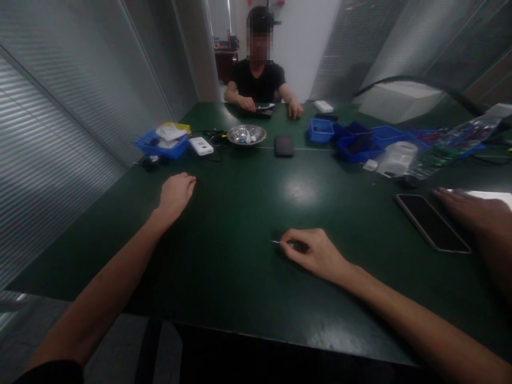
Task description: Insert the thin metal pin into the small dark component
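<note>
My right hand point(314, 253) is closed in a pinch just above the green table point(236, 224). Between its thumb and forefinger is a thin metal pin point(274, 241), its tip pointing left. My left hand point(176, 196) rests farther forward on the left side, fingers bent and pressed together. Something small and dark may be at its fingertips, but I cannot make it out. Beyond that hand lie a white device point(201, 146) and a blue basket point(170, 149) with packets in it.
A steel bowl point(247, 135) holding small items and a black wallet-like object point(284, 146) lie mid-table. Blue trays point(356, 146), a plastic bottle point(450, 144) and a phone point(432, 221) are at right, beside another person's hand point(476, 210). A person point(258, 77) sits opposite.
</note>
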`<state>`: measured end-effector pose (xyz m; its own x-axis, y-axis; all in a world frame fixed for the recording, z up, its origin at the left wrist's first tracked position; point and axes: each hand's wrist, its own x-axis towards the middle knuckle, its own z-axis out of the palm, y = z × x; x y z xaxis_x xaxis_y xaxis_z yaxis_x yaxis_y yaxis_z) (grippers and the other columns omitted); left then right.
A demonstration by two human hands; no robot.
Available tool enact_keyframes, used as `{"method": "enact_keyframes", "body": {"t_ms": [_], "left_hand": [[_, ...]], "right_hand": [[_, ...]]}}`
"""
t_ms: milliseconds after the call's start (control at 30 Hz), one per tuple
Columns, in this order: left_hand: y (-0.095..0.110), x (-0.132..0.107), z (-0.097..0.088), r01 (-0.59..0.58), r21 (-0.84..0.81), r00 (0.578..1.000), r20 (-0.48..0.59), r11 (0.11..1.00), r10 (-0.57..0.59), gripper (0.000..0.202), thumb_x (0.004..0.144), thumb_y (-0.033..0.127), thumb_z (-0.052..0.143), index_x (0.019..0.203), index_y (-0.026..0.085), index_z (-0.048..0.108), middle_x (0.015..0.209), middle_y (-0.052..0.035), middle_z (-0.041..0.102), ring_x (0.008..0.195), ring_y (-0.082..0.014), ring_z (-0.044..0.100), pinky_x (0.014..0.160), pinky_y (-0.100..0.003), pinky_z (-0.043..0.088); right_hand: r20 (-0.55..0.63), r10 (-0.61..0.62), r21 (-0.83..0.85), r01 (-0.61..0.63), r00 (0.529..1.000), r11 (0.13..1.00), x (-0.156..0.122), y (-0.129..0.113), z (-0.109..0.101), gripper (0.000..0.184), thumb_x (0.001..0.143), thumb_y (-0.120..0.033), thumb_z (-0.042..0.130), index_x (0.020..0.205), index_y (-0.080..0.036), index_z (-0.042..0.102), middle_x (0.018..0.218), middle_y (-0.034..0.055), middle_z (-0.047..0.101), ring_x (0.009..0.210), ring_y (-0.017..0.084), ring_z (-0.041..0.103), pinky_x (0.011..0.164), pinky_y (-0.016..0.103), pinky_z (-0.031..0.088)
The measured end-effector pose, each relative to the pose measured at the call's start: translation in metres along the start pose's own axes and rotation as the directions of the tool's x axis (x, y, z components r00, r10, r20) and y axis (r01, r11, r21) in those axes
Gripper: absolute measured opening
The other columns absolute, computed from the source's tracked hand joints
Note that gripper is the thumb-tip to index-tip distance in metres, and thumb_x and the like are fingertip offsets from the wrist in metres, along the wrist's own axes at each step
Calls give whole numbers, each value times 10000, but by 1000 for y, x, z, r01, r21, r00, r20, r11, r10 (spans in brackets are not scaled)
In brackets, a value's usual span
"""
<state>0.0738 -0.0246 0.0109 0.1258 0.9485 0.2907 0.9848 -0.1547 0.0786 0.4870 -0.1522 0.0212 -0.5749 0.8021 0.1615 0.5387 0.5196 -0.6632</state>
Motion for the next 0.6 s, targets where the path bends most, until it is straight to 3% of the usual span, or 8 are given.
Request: {"method": "enact_keyframes", "body": {"t_ms": [67, 133, 267, 300, 367, 467, 600], "left_hand": [[13, -4, -3, -92, -189, 996, -11, 978, 91, 243, 970, 313, 581, 1089, 227, 774, 1127, -102, 722, 1031, -294, 657, 931, -406, 477], [42, -12, -7, -209, -345, 974, 11, 915, 226, 208, 956, 310, 625, 1080, 241, 777, 1131, -83, 726, 1057, -289, 656, 965, -424, 479], [118, -42, -13, -377, -662, 842, 45, 647, 537, 160, 979, 262, 626, 1071, 220, 749, 1086, -71, 721, 1047, -236, 644, 945, -394, 500], [134, -50, -14, -383, -715, 809, 45, 585, 586, 145, 975, 258, 638, 1070, 212, 738, 1078, -68, 715, 1037, -225, 641, 928, -375, 503], [156, -62, -14, -357, -765, 783, 67, 535, 618, 146, 967, 248, 655, 1092, 199, 713, 1061, -64, 699, 980, -205, 632, 870, -344, 504], [165, -69, -12, -326, -779, 775, 103, 535, 623, 152, 949, 248, 681, 1090, 195, 694, 1029, -58, 679, 925, -198, 609, 825, -333, 489], [161, -67, -9, -317, -785, 774, 110, 532, 624, 153, 947, 243, 684, 1093, 198, 686, 1030, -58, 664, 941, -203, 594, 832, -332, 472]], "right_hand": [[-2, 9, 4, -9, 1000, 1000, 0, 0, 0, 252, 1002, -357, 562, 931, -184, 732, 773, 17, 726, 618, 125, 642, 603, 245, 456], [-15, 19, 12, -19, 1000, 1000, 0, 1, 1, 240, 998, -346, 565, 942, -186, 736, 768, 13, 722, 607, 122, 635, 588, 241, 451], [-80, 20, 13, -19, 997, 1000, 0, 2, 0, 220, 991, -324, 578, 938, -186, 741, 753, 7, 713, 581, 114, 614, 565, 231, 438], [-92, 19, 7, -18, 996, 1000, 0, 3, -1, 215, 990, -320, 582, 933, -186, 740, 749, 5, 711, 576, 113, 610, 564, 230, 435], [-95, 18, -5, -19, 995, 1000, 0, 4, -2, 201, 987, -308, 588, 929, -187, 738, 750, 3, 710, 581, 112, 612, 571, 229, 432], [-67, 22, -23, -24, 997, 999, 0, 6, -2, 183, 982, -294, 597, 921, -191, 735, 733, -7, 697, 584, 113, 610, 576, 232, 420], [-35, 10, -41, -11, 999, 999, 0, 7, 0, 175, 983, -293, 598, 913, -194, 725, 719, -12, 677, 587, 113, 606, 587, 234, 413]]}}
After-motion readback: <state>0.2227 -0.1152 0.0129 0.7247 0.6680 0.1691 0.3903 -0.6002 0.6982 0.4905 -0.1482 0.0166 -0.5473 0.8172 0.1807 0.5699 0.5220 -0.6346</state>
